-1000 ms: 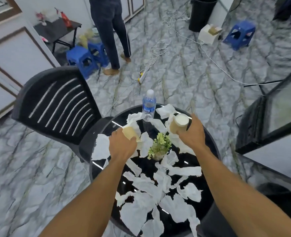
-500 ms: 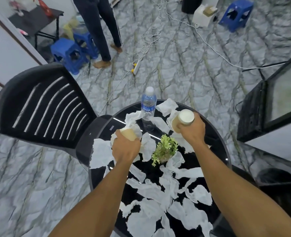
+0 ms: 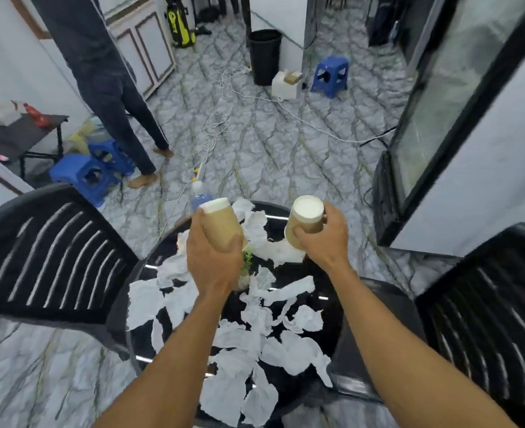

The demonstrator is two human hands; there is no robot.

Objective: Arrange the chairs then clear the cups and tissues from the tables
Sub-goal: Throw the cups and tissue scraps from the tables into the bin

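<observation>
My left hand [image 3: 211, 257] grips a tan paper cup [image 3: 221, 225] lifted above the round black glass table [image 3: 332, 329]. My right hand [image 3: 326, 239] holds a second tan paper cup [image 3: 306, 219], tilted so its white inside shows. Several crumpled white tissues [image 3: 289, 350] cover the tabletop. A small green plant [image 3: 246, 261] is mostly hidden behind my left hand. A water bottle [image 3: 200, 197] peeks out behind the left cup. One black slatted chair [image 3: 48, 257] stands at the table's left and another [image 3: 483, 307] at its right.
A person [image 3: 106, 81] stands at the back left by two blue stools [image 3: 88, 176] and a dark side table [image 3: 23, 134]. A black bin [image 3: 264, 57], a white box [image 3: 287, 83] and another blue stool [image 3: 330, 75] sit far back. White cables [image 3: 218, 125] cross the floor. A glass-door cabinet [image 3: 440, 125] stands right.
Both hands have lifted their cups up off the table. The view has tilted upward, showing more of the room and the right chair.
</observation>
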